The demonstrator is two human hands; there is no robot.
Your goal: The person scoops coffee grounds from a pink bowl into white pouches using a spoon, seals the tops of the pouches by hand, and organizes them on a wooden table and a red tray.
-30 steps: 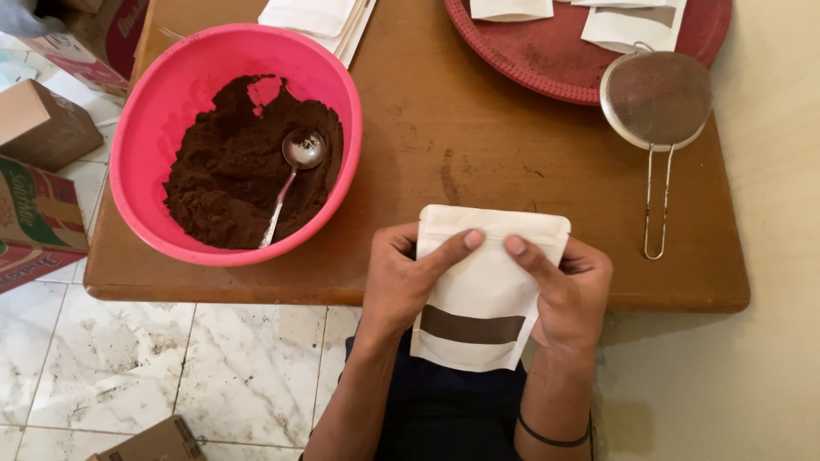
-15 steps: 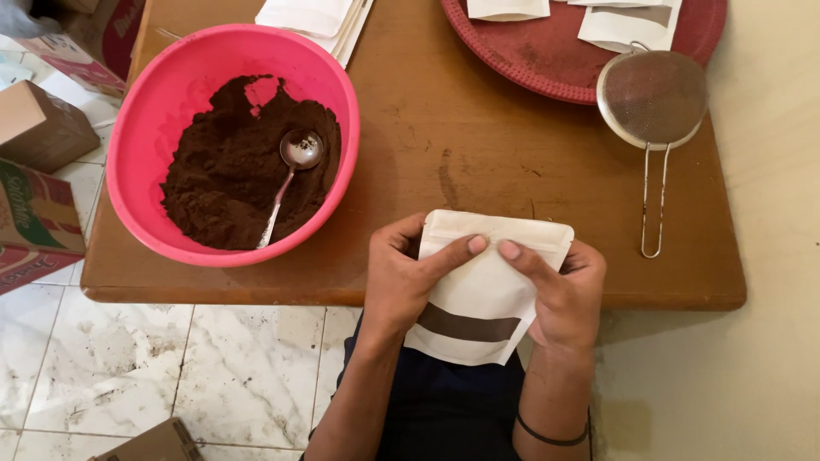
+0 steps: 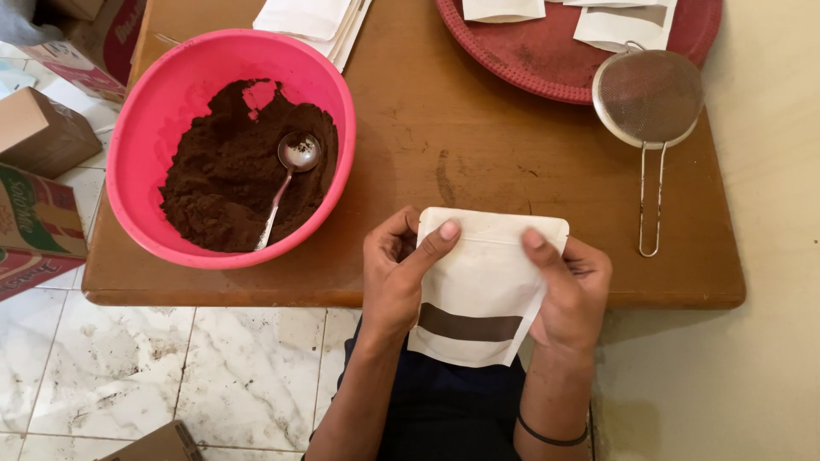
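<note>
**Two hands grip a white pouch at the table's edge**

A person holds a white pouch (image 3: 483, 286) with a dark band across its lower part, upright over the near edge of a wooden table (image 3: 478, 145). The left hand (image 3: 395, 277) clasps its left side, thumb pressed near the top strip; the right hand (image 3: 571, 290) clasps the right side the same way. To the left a pink bowl (image 3: 154, 128) holds dark brown powder (image 3: 222, 183) with a metal spoon (image 3: 289, 171) lying in it. A wire sieve (image 3: 649, 96) rests to the right, its mesh overlapping the rim of a red tray (image 3: 547, 51) that carries more white pouches. A stack of flat pouches (image 3: 316, 19) lies behind the bowl. Cardboard boxes (image 3: 38, 171) sit on the tiled floor to the left.
</note>
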